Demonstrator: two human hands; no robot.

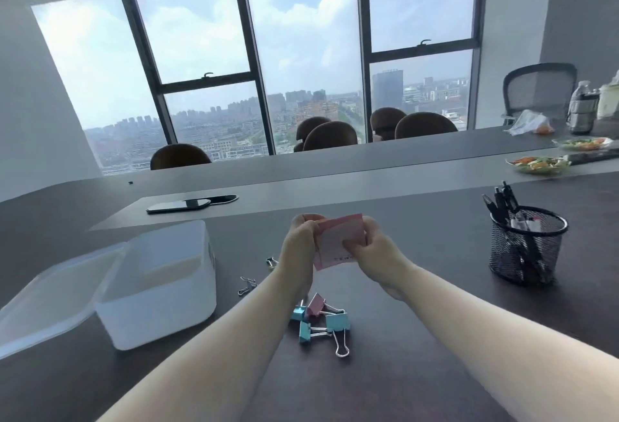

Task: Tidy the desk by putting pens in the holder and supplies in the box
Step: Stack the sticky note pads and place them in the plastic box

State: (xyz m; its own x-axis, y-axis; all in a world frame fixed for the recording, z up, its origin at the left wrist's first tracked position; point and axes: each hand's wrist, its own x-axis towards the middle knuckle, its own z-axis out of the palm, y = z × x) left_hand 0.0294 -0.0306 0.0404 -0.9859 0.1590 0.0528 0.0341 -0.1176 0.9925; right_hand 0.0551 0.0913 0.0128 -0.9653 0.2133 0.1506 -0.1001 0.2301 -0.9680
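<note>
A pink pad of sticky notes [340, 241] is held up above the dark desk between both hands. My left hand [299, 244] grips its left edge and my right hand [375, 247] grips its right side. Below my wrists lies a heap of blue and pink binder clips [323, 319], with smaller metal clips [248, 285] to the left. A white translucent box [160, 284] stands open at the left, its lid [47, 301] leaning beside it. The black mesh pen holder [527, 244] at the right holds several black pens.
A phone [181, 204] lies further back on the desk. Plates of food [539, 164], a plastic bag and bottles [582, 110] stand at the far right. Brown chair backs line the desk's far side under a large window.
</note>
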